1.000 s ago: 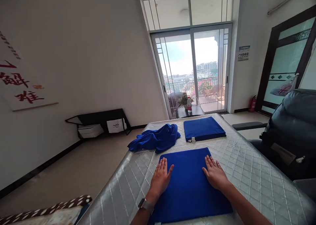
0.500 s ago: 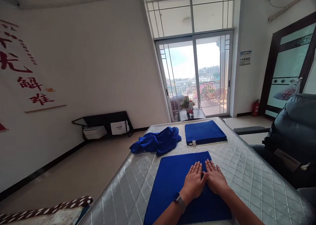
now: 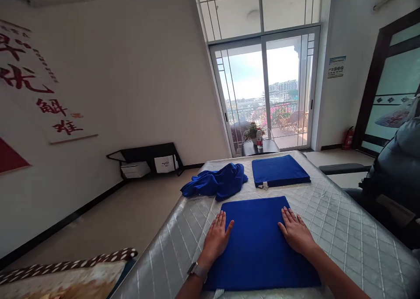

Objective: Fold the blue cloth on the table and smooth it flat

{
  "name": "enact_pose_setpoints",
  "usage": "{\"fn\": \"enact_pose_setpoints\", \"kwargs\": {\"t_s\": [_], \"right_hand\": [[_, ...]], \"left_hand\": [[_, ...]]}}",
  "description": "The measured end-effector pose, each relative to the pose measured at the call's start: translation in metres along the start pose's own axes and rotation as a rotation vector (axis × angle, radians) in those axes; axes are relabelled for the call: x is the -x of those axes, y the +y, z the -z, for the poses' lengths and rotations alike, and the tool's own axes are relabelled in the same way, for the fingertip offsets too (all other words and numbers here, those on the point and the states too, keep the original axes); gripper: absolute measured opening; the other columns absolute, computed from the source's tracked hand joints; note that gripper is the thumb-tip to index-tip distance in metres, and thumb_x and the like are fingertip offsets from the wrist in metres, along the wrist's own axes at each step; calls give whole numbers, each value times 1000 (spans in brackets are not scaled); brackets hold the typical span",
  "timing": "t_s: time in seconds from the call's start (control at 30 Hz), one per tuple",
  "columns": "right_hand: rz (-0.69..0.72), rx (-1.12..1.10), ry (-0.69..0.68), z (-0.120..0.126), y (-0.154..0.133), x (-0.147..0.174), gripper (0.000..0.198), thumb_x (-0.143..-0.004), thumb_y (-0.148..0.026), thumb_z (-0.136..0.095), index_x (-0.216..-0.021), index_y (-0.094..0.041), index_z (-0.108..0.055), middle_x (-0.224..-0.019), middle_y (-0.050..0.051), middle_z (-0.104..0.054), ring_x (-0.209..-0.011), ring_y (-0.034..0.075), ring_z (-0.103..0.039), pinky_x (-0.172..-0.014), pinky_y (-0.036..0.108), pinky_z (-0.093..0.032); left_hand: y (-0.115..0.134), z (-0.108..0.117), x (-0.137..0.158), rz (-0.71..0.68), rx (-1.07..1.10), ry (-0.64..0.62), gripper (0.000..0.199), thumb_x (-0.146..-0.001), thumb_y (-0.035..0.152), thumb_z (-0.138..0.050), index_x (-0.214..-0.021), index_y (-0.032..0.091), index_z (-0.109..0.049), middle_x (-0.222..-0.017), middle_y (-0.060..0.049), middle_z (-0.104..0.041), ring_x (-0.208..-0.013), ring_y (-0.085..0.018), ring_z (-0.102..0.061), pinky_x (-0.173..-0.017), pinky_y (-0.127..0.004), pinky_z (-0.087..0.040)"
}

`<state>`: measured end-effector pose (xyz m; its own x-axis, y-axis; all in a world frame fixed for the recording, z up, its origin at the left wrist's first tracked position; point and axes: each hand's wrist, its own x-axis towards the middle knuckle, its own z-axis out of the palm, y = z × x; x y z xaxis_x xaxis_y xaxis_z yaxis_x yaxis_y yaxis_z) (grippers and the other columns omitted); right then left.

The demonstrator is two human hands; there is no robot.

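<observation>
A blue folded cloth (image 3: 257,242) lies flat on the silvery quilted mattress (image 3: 170,255) in front of me. My left hand (image 3: 217,237) rests on the cloth's left edge, fingers stretched out and thumb apart. On the right edge lies my right hand (image 3: 295,231), flat, its fingers extended. Neither hand grips anything. A small white tag (image 3: 219,293) shows at the cloth's near left corner. Beyond it sit a neatly folded blue stack (image 3: 280,170) with a white label and, to the left, a crumpled blue cloth (image 3: 218,181).
Past the mattress, a small dark table (image 3: 262,147) bears a bottle (image 3: 259,138) and a potted plant (image 3: 252,132) before the sliding glass door. A dark chair (image 3: 398,159) stands on the right. Patterned bedding (image 3: 75,275) shows at lower left.
My hands have moved apart from the cloth's right part, the left one to the left edge and the right one to the right edge. The view has shifted slightly.
</observation>
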<state>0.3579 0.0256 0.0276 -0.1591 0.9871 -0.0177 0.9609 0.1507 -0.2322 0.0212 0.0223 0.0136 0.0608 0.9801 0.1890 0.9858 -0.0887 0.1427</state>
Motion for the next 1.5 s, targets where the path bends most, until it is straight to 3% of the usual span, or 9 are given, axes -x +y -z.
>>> {"fn": "enact_pose_setpoints", "kwargs": {"t_s": [0.33, 0.87, 1.2, 1.5], "right_hand": [[0, 40, 27, -6, -1, -2, 72, -99, -51, -15, -159, -12, -21, -167, 6, -16, -153, 21, -7, -124, 45, -11], [3, 101, 20, -4, -3, -1, 72, -100, -52, -14, -160, -12, -18, -167, 7, -15, -153, 21, -8, -123, 44, -13], [84, 69, 61, -2, 2, 22, 71, -101, -54, -15, -159, -13, -20, -166, 6, -17, -153, 19, -9, -123, 43, -12], [65, 6, 58, 0, -4, 32, 69, -102, -52, -15, -159, -12, -21, -166, 7, -17, -153, 19, -9, -124, 43, -11]], "left_hand": [[-6, -8, -2, -3, 31, 49, 85, -100, 67, -17, -154, 4, -33, -160, -19, -31, -149, -29, -31, -121, -46, -29], [-1, 6, 4, 8, 61, 36, 86, -99, 66, -16, -153, 1, -34, -160, -21, -30, -149, -31, -29, -122, -46, -27], [-1, 8, 4, 11, 42, 28, 89, -98, 69, -10, -153, 3, -35, -160, -20, -31, -149, -30, -30, -121, -45, -28], [-4, 0, 2, 3, 6, 45, 85, -99, 66, -15, -153, 4, -34, -159, -20, -32, -148, -31, -31, -120, -48, -29]]}}
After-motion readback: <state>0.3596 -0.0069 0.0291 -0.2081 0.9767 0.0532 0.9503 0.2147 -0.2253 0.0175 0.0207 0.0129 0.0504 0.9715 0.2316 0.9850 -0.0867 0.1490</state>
